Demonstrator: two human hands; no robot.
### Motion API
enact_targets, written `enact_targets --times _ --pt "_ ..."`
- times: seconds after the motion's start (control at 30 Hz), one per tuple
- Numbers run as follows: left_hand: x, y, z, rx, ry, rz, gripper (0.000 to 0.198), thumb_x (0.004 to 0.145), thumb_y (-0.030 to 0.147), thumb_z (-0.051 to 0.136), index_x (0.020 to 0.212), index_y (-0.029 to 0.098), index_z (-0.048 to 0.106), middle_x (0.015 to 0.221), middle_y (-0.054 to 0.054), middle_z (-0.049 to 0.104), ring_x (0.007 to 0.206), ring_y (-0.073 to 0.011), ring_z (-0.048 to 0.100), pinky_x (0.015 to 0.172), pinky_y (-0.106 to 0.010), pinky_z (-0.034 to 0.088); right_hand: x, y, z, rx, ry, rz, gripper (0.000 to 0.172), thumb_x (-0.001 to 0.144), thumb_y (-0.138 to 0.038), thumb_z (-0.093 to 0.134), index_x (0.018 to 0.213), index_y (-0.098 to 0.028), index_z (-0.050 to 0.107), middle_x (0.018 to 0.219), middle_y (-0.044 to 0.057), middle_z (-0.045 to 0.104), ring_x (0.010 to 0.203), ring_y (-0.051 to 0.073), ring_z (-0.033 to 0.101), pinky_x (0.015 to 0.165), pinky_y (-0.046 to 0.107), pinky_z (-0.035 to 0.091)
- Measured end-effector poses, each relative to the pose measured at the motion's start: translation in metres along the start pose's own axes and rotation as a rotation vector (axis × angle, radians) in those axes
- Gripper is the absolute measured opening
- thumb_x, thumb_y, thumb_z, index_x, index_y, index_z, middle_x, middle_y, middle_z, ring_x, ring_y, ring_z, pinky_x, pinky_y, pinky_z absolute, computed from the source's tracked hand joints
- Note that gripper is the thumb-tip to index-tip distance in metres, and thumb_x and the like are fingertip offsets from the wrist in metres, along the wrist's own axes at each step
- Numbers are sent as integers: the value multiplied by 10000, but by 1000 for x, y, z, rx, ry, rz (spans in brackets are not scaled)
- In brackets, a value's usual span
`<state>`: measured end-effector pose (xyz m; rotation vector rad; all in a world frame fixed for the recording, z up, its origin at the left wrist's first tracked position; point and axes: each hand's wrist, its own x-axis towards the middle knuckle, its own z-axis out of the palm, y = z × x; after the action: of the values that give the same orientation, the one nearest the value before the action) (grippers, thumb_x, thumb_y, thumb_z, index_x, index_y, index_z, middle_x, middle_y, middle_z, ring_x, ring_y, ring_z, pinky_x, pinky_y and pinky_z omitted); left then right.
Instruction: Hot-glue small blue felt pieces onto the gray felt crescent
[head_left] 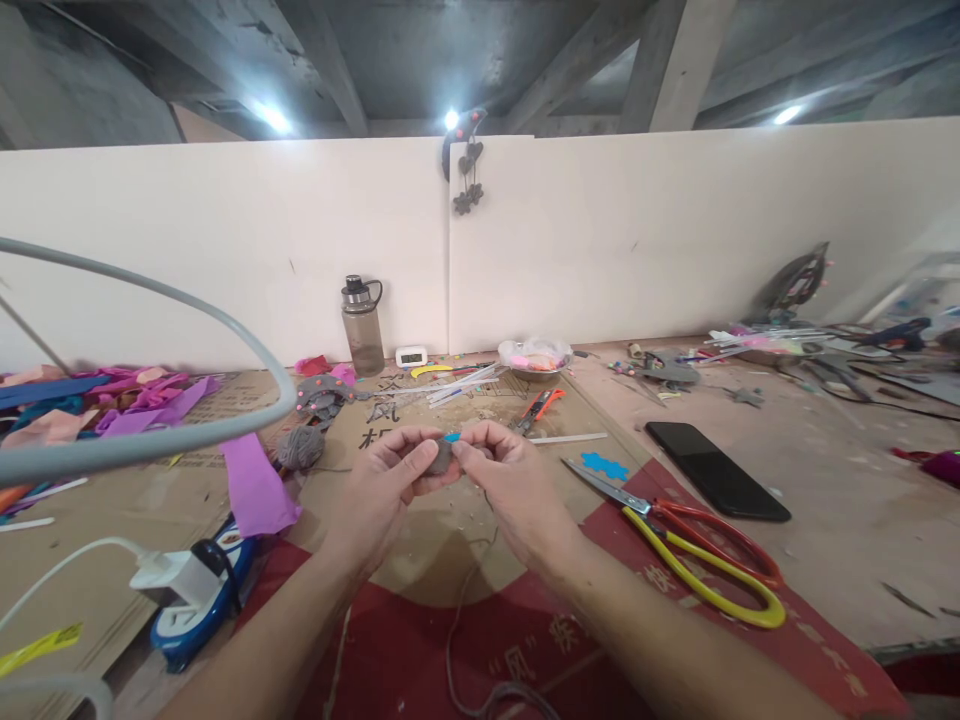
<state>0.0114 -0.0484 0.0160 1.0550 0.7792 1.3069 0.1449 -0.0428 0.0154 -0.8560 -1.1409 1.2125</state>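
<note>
A small blue piece wound in grey yarn (442, 457) is held up in front of me, a bit of blue showing at its top edge. My left hand (401, 462) pinches it from the left, thumb across its face. My right hand (506, 475) is closed at its right edge, thumb and forefinger together there. Below the hands, a loose grey yarn strand (451, 640) trails over the red part of the cardboard. To the right lie a blue flower-shaped cutout (604, 466) and scissors (651, 510) with one red and one yellow handle.
A black phone (716, 470) lies right of the scissors. An orange utility knife (538, 410) and a bowl (535, 358) are beyond my hands. A grey yarn ball (300, 447), purple cloth (259, 490) and power strip (206, 590) sit left. A grey tube (247, 345) arches across the left. A bottle (363, 330) stands behind.
</note>
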Motion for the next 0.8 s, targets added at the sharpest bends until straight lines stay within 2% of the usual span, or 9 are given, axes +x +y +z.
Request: enact_targets --times 0.13,0.3,0.5,0.63,0.8 --pt "-1 1 -1 29 5 2 169 668 218 755 801 159 668 813 -15 659 744 -116 626 762 -282 550 -1 -2 0 -40 3 -15 169 665 -314 625 663 -175 529 581 -52 432 535 79 361 502 215 297" --pt "-1 0 -4 187 1 -6 186 721 297 711 840 164 661 828 -19 648 721 -129 619 682 -296 575 -4 -4 0 -229 47 -118 107 665 -269 578 674 -180 520 560 -62 365 516 76 308 479 209 270" --pt "-4 0 0 124 37 56 180 710 289 722 816 161 654 792 -6 640 725 -107 609 701 -246 554 -5 4 -2 -372 84 -257 68 688 -229 569 719 -172 551 589 -43 419 549 85 349 493 205 309" --pt "-3 2 1 105 73 18 171 694 290 729 729 145 645 703 -2 631 649 -90 589 663 -223 534 -6 8 0 -436 79 -306 64 699 -234 571 692 -172 555 570 -50 383 542 81 321 485 201 286" --pt "2 3 -4 49 56 -46 152 640 251 742 692 151 641 664 15 610 604 -90 569 616 -230 521 -8 8 2 -450 50 -316 65 704 -232 568 695 -168 569 585 -43 400 555 84 341 506 207 295"
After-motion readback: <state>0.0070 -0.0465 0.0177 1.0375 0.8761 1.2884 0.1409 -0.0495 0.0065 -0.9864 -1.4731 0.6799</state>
